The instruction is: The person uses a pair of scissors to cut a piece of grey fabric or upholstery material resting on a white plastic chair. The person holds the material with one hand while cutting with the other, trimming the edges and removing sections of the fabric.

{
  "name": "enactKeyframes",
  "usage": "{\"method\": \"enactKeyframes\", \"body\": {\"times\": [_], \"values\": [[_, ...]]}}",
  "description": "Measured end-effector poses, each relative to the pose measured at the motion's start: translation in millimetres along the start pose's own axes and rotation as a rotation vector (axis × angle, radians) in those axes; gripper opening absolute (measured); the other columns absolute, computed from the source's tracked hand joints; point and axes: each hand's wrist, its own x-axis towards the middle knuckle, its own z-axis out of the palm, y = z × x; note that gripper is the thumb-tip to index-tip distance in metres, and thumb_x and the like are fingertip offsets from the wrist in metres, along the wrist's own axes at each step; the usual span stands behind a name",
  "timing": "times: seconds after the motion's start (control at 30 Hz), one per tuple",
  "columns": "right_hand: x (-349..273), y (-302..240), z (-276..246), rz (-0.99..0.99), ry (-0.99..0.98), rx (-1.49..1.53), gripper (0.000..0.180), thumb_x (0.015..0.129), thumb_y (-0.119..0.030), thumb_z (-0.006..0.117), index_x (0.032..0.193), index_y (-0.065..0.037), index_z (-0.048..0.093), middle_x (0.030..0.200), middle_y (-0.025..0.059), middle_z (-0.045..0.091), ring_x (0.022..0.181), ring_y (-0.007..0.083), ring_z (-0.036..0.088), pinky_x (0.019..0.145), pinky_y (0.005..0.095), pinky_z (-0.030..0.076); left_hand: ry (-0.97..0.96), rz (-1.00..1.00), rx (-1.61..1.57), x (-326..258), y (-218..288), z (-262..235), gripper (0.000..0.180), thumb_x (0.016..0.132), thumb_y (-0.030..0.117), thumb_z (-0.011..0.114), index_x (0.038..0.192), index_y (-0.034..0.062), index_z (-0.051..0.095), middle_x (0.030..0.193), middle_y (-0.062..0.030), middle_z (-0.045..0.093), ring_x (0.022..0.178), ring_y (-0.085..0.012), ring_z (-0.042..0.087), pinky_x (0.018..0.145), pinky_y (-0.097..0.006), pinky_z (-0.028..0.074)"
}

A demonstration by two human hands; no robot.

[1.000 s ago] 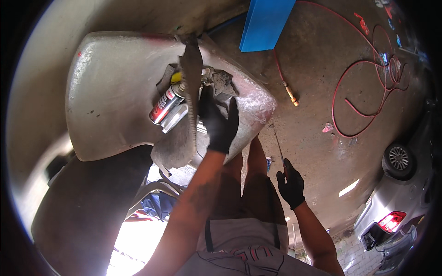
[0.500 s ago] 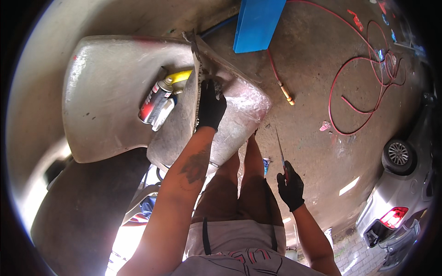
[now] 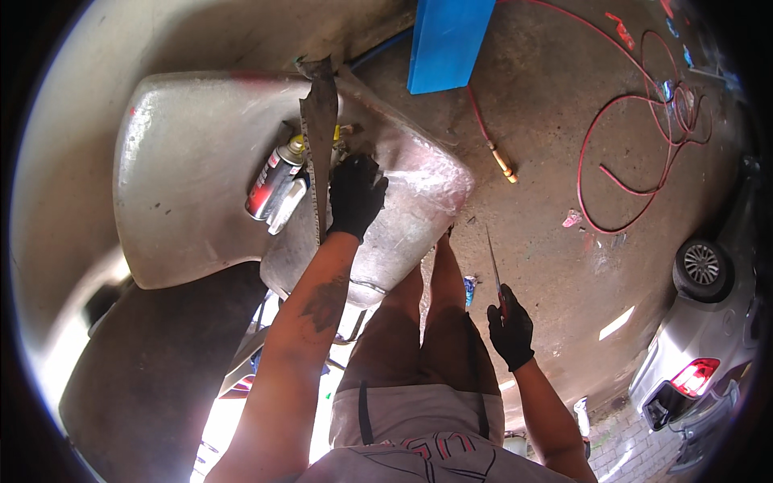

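My left hand point(image 3: 354, 196), in a black glove, reaches up onto a dull silver car panel point(image 3: 185, 169) and rests against a long dark strip point(image 3: 320, 137) that lies over the panel's edge. Whether its fingers grip the strip I cannot tell. Two spray cans point(image 3: 276, 183), one red and silver with a yellow cap, lie just left of that hand. My right hand point(image 3: 510, 330), also gloved in black, hangs low by my right thigh and holds a thin long-bladed tool point(image 3: 493, 262) pointing up.
A blue board point(image 3: 448, 36) leans at the top. A red hose point(image 3: 620, 137) with a brass tip point(image 3: 503, 165) loops over the concrete floor at right. A silver car point(image 3: 700, 354) stands at the far right. Another dark body panel point(image 3: 153, 370) sits at lower left.
My left hand has slid down and right along the panel edge, and the view has shifted so the spray cans sit further right. My right hand stays put with the tool.
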Motion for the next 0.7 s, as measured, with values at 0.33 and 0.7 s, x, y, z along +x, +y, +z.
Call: {"method": "enactKeyframes", "body": {"times": [0.33, 0.7], "values": [[6, 10, 0, -0.131, 0.141, -0.04, 0.051, 0.09, -0.018, 0.067, 0.136, -0.002, 0.053, 0.099, 0.0159, 0.07, 0.079, 0.0279, 0.068, 0.072, 0.0379, 0.055, 0.138, 0.012, -0.079, 9, -7, 11, 0.031, 0.079, 0.02, 0.072, 0.106, 0.0067, 0.066, 0.109, -0.0147, 0.064, 0.105, -0.0345, 0.057, 0.095, -0.047, 0.044], [19, -10, -10, -0.039, 0.021, 0.031, 0.049, 0.094, -0.022, 0.062, 0.137, -0.001, 0.05, 0.119, 0.0225, 0.065, 0.104, 0.0357, 0.067, 0.086, 0.0414, 0.054, -0.035, -0.058, -0.461, -1, 18, -9, 0.037, 0.094, 0.026, 0.061, 0.122, 0.0029, 0.063, 0.118, -0.0206, 0.065, 0.11, -0.0366, 0.062, 0.094, -0.043, 0.049]]}}
